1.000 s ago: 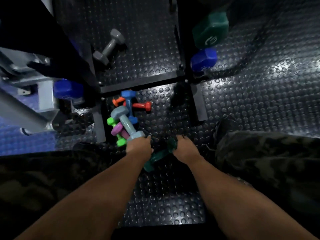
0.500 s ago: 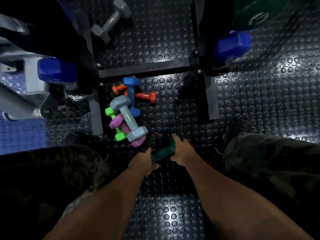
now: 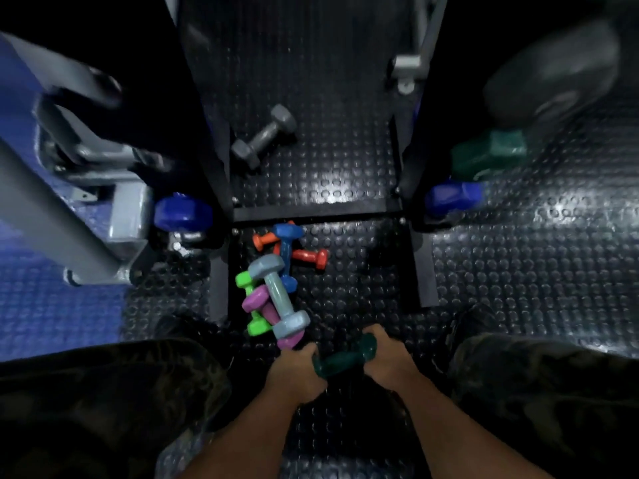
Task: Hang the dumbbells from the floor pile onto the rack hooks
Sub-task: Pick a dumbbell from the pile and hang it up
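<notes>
A dark green dumbbell (image 3: pixel 345 360) is held between both hands, just above the studded floor. My left hand (image 3: pixel 294 371) grips its lower left end and my right hand (image 3: pixel 387 354) grips its upper right end. Just beyond lies the floor pile: a pale blue dumbbell (image 3: pixel 278 296) on top, with purple (image 3: pixel 257 300), lime green (image 3: pixel 250 305), blue (image 3: pixel 286 250) and orange-red (image 3: pixel 306 254) ones beneath and behind. The black rack base (image 3: pixel 311 212) frames the pile. Its hooks are not visible.
A grey dumbbell (image 3: pixel 264 136) lies on the floor inside the rack. Large blue weights (image 3: pixel 183 210) (image 3: pixel 453 197) and a green one (image 3: pixel 487 157) sit at the rack's sides. A grey machine frame (image 3: pixel 86 202) stands left. My camouflage-clad knees (image 3: pixel 103 392) flank the hands.
The green dumbbell has been raised a little off the floor with both hands still on it. The view has tilted upward, showing more of the rack's inside.
</notes>
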Motion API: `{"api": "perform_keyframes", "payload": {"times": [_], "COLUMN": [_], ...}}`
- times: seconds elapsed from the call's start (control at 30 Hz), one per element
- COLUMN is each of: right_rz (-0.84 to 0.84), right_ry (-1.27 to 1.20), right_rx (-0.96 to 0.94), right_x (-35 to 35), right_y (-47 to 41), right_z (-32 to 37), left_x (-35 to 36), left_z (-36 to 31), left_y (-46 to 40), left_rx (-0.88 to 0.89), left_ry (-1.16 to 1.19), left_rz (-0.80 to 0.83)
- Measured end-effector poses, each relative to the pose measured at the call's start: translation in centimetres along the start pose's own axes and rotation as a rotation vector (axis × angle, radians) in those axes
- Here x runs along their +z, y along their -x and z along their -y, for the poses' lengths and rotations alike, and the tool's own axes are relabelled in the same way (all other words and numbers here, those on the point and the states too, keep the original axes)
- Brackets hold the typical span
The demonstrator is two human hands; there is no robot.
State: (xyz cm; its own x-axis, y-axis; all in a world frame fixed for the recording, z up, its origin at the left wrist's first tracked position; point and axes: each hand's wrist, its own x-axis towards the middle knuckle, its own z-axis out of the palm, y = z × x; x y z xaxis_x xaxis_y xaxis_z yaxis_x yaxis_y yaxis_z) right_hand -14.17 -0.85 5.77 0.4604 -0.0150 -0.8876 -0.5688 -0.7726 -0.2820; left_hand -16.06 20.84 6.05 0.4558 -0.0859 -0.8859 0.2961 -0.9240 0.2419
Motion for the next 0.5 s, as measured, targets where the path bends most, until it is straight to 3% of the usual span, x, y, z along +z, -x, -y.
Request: {"api": "perform_keyframes", "payload": {"times": [0.2, 0.5], "right_rz": [-0.055, -0.146], "right_ry": [-0.116, -0.430], "right_rx": [-0.082, -0.253], "right_x": [-4.3, -6.6], "right_y": [6.8, 15.0], "right_z": [3.5, 11.7], "left_x": [-6.3, -20.4], "left_z": [-1.7, -2.0], "left_y": [4.9, 16.1], "left_rx": [0.161, 0.240], "left_ry": [-0.058, -0.290], "left_rz": [-0.136, -0.338]}}
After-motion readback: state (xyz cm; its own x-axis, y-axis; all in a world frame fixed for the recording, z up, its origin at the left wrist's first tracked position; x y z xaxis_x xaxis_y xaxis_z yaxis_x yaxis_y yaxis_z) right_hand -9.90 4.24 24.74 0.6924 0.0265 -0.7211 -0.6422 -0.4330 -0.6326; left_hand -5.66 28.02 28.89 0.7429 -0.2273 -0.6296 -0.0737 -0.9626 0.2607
